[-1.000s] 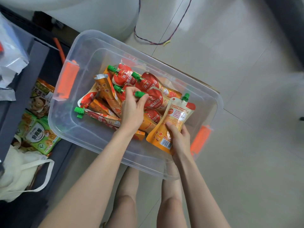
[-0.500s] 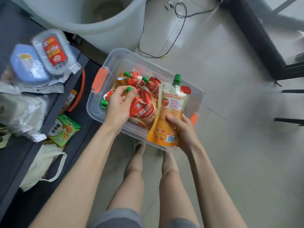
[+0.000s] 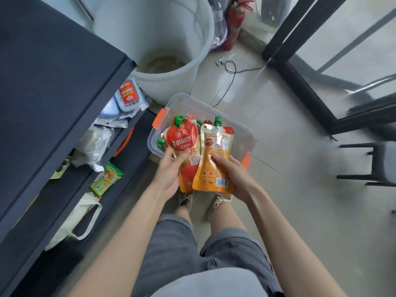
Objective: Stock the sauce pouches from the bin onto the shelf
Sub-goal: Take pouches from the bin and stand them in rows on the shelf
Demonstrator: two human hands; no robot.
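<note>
Two sauce pouches are held upright, side by side and touching, above the near half of the clear plastic bin (image 3: 243, 130), which stands on the tiled floor (image 3: 289, 189). The red sauce pouch (image 3: 183, 140), with a green cap and a tomato print, is gripped by the left hand (image 3: 168, 173): the thumb is laid across its front and the fingers are wrapped behind it. The second pouch (image 3: 215, 151), shown from its orange printed back with a barcode at the lower corner, is gripped by the right hand (image 3: 239, 177), whose thumb is pressed on the front while the fingers are curled round its right edge. This pouch slightly overlaps the red one.

More pouches (image 3: 161, 142) are seen lying inside the bin, at its left side, mostly hidden behind the two held ones; only green caps and bits of red are visible. An orange latch (image 3: 159, 117) is fixed at the bin's left end.

The dark shelf (image 3: 53, 86) is set just left of the bin. On its boards, left of the bin, a sealed pack with a red label (image 3: 128, 94), crumpled clear packaging (image 3: 94, 144) and a green snack packet (image 3: 106, 179) are kept. A pale cloth bag (image 3: 70, 219) is placed on the lowest level. A white bucket (image 3: 167, 35) is stood just beyond the bin, and a dark cable (image 3: 230, 67) is strewn on the floor beyond it.
</note>
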